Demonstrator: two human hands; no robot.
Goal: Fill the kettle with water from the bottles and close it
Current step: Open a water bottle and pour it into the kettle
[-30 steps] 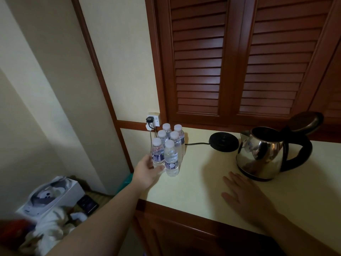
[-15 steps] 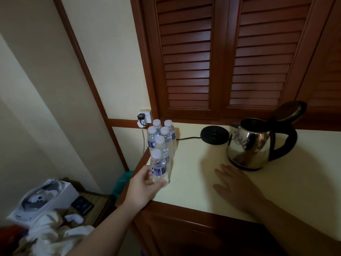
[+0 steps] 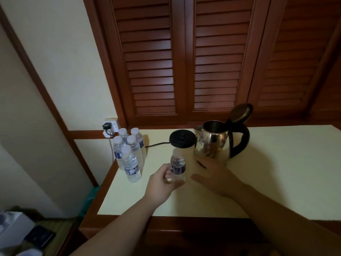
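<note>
Hotel room, kettle [image 3: 214,143], louvred wardrobe doors [image 3: 182,58]

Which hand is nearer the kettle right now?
Right. The right hand lies open just in front of the kettle, fingertips at its base. The left hand is further left, holding a water bottle.

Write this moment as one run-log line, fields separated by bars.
left hand: grips small clear capped water bottle | right hand: flat on cream counter | shiny steel kettle: lid open
</note>
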